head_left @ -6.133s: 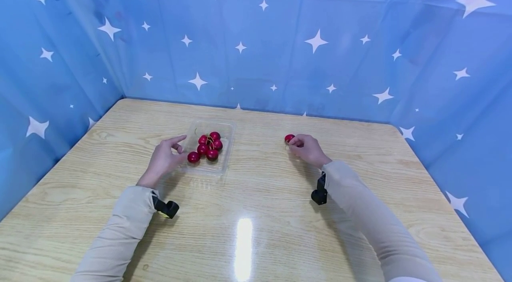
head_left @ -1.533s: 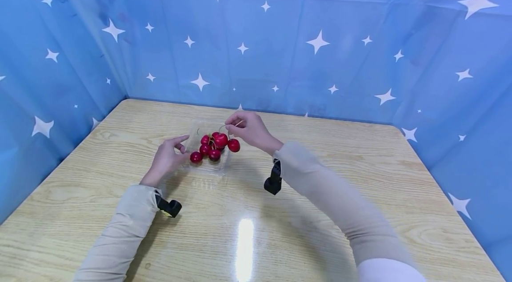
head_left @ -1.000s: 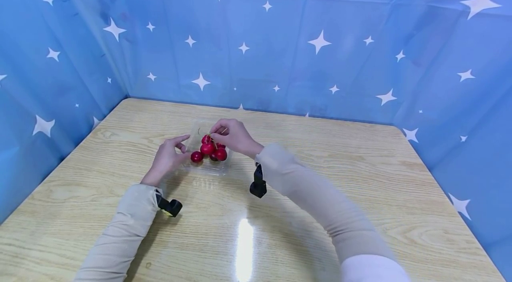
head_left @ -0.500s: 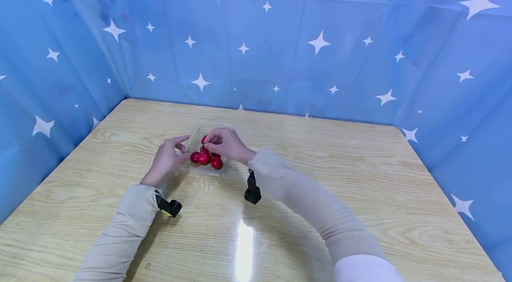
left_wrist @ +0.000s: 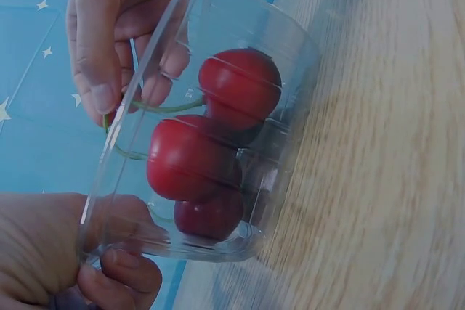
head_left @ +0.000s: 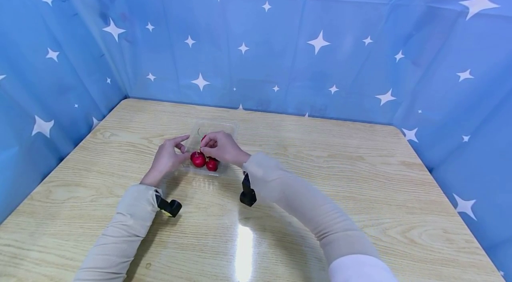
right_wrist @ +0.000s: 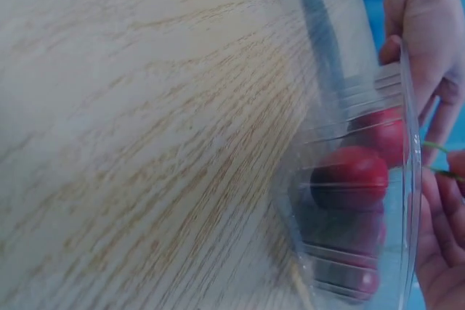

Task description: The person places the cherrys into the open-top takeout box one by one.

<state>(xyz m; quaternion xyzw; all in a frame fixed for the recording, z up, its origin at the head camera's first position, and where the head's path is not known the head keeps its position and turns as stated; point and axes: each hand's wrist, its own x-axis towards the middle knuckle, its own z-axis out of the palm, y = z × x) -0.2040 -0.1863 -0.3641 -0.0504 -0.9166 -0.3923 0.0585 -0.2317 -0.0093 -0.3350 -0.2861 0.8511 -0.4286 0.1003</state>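
Note:
A clear plastic container (head_left: pixel 229 128) on the table holds several red cherries (left_wrist: pixel 190 157). My left hand (head_left: pixel 166 160) grips its left side; in the left wrist view the fingers (left_wrist: pixel 129 274) curl at the rim corner. Over the container, my right hand (head_left: pixel 223 147) pinches the green stems (left_wrist: pixel 174 109) of two cherries between thumb and fingertips. One of these is the front cherry (head_left: pixel 198 159), the other the small-looking cherry (head_left: pixel 212 164) to its right. Both hang inside the walls, at the near end. Most of the other cherries are hidden behind the right hand in the head view.
The wood-grain table (head_left: pixel 340 175) extends to the right and in front of the container. A blue curtain (head_left: pixel 280 51) with white stars stands behind and along the sides. Black wrist cameras (head_left: pixel 248 193) sit under both sleeves.
My right hand picked up two cherries by their stems at the right, carried them left over the container, then lowered them into its near end. My left hand stayed at the container's side.

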